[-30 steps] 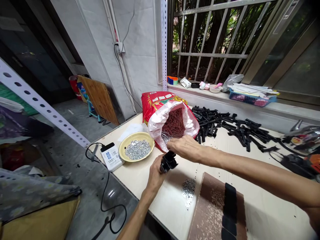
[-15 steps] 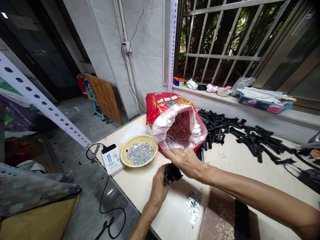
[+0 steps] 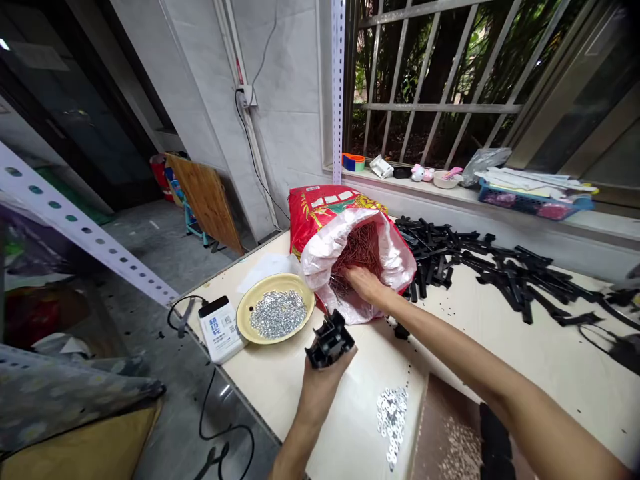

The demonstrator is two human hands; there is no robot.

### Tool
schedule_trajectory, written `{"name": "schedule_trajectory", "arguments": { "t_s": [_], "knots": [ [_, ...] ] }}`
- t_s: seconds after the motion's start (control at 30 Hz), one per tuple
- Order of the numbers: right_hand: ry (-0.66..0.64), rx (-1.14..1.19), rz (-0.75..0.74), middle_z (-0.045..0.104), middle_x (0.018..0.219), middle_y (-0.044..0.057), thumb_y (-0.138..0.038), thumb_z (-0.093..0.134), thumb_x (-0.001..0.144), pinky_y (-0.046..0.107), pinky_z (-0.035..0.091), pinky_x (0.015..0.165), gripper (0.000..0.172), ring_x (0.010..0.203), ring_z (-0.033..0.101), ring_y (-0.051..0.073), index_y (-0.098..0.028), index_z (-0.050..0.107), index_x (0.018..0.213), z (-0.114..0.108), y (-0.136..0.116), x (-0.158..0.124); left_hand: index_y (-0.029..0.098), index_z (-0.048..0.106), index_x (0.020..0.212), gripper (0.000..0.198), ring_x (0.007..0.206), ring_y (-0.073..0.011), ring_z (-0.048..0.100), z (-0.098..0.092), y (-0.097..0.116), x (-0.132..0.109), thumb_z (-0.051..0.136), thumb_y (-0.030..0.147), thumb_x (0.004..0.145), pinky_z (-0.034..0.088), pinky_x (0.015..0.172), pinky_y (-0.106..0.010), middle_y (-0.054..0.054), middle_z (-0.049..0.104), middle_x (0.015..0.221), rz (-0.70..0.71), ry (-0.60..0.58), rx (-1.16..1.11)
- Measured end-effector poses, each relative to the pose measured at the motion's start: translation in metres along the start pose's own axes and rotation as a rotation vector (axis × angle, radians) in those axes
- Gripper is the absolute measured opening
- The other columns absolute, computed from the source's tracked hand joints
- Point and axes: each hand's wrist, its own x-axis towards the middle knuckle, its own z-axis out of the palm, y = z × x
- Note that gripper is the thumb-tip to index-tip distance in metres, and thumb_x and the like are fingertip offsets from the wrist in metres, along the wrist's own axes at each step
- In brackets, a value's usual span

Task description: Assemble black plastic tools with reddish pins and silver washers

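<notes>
My left hand is wrapped round black plastic parts with notched ends, held upright above the table. My right hand reaches into the mouth of a red sack with a rolled-back white lining. Its fingers are hidden among long, thin reddish-brown pieces that look like screws or nails, some of them silvery. Left of the sack stands a yellow bowl of small silvery metal pieces. Flat shiny metal pieces lie loose on the table near my right forearm.
Many black plastic parts are piled along the wall side of the table. A white box-shaped device with a cable sits at the left edge. A brown board with small bits on it lies at the front.
My right hand has moved from the front rim of the sack into its mouth. The black parts in my left hand have tilted, so their notched ends now show.
</notes>
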Motion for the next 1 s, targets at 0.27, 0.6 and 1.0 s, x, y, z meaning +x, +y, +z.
{"name": "schedule_trajectory", "arguments": {
  "t_s": [0.27,0.6,1.0],
  "knots": [
    [0.39,0.385,0.06,0.057,0.109,0.012,-0.022,0.03,0.096,0.03,0.045,0.082,0.024,0.095,0.056,0.017,-0.015,0.047,0.11,-0.023,-0.026,-0.029,0.017,0.061,0.095,0.046,0.068,-0.0138,0.059,-0.012,-0.004,0.017,0.08,0.033,0.056,0.049,0.067,-0.029,0.001,0.061,0.077,-0.042,-0.049,-0.204],
    [0.527,0.96,-0.069,0.061,0.086,0.002,-0.032,0.058,0.086,0.026,0.051,0.072,0.018,0.079,0.063,0.013,-0.021,0.047,0.095,-0.054,-0.066,-0.114,0.015,0.059,0.091,0.039,0.056,-0.0103,0.053,0.002,0.002,0.013,0.077,0.031,0.06,0.043,0.057,-0.025,0.002,0.058,0.07,0.004,-0.197,-0.169],
    [0.215,0.433,0.112,0.064,0.1,0.008,-0.032,0.042,0.094,0.026,0.043,0.08,0.026,0.094,0.059,0.015,-0.017,0.063,0.1,-0.027,-0.02,-0.068,0.013,0.065,0.081,0.034,0.059,-0.0132,0.055,0.0,-0.005,0.01,0.078,0.036,0.059,0.044,0.057,-0.024,-0.001,0.063,0.067,0.01,-0.038,0.026]
  ]
}}
